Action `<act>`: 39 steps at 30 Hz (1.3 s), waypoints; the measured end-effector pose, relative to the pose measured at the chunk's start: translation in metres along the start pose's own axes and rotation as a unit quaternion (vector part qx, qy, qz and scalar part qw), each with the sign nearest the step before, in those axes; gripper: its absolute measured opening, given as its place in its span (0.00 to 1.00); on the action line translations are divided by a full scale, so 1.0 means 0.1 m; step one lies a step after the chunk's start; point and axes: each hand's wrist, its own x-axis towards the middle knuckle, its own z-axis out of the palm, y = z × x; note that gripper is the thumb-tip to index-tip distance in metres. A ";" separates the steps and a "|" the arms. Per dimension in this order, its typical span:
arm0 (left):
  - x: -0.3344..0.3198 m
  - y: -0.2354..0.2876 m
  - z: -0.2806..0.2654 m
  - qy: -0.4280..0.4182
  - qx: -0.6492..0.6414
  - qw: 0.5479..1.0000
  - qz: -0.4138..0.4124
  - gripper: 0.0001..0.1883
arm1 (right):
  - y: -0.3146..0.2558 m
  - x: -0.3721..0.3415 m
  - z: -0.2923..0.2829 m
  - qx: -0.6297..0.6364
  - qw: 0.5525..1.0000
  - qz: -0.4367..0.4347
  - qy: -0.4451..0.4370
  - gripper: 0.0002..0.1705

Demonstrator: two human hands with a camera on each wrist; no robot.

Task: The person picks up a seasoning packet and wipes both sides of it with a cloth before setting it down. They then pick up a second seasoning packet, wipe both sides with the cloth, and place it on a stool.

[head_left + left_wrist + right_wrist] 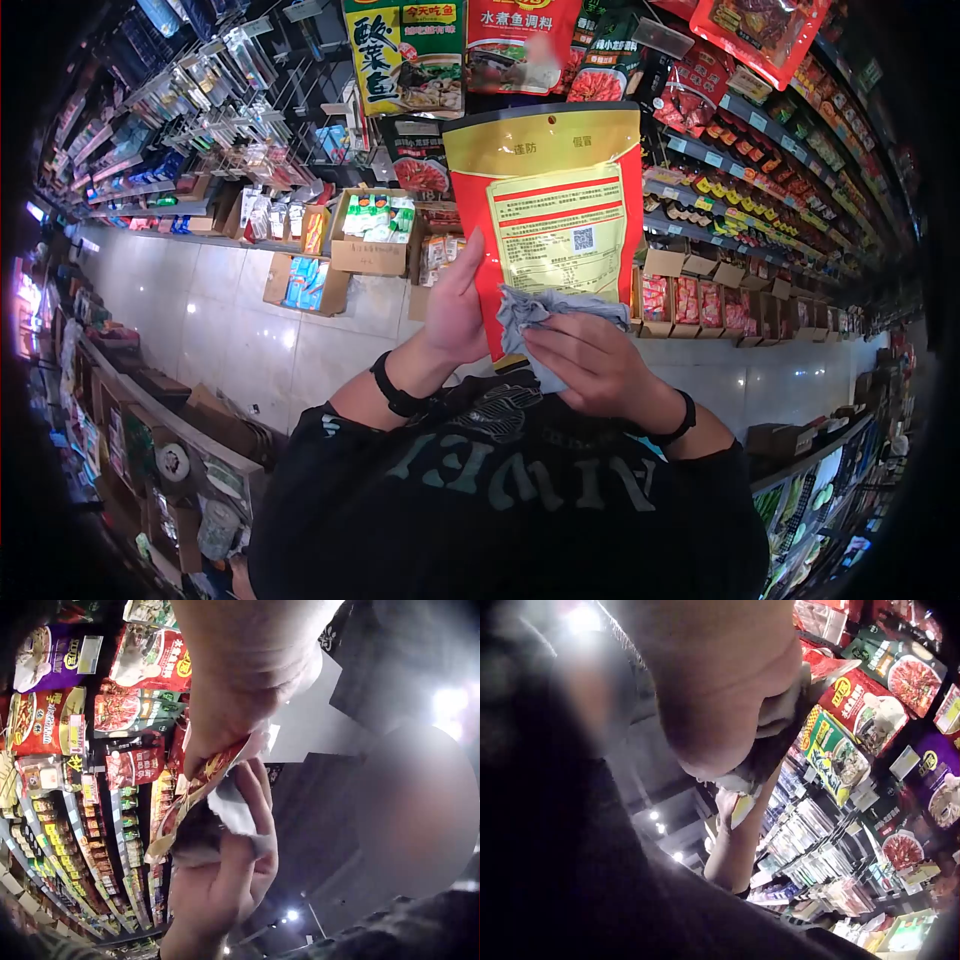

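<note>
Pinching pouch (630, 200) by its side edge in left hand (455, 318), before hanging packets (410, 60); pressing cloth (520, 308) to its lower face, fingers of right hand (592, 366) curled round the folds. Seemingly wiping the label (560, 225) side — calling for steady hold, light even strokes.

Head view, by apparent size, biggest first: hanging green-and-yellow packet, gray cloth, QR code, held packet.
1. Held packet
2. Hanging green-and-yellow packet
3. Gray cloth, visible part only; the hand covers some
4. QR code
</note>
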 end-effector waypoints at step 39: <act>0.06 -0.27 -0.06 0.043 -0.084 0.993 0.070 0.39 | 0.59 -0.23 -0.30 0.104 0.945 0.238 0.201 0.28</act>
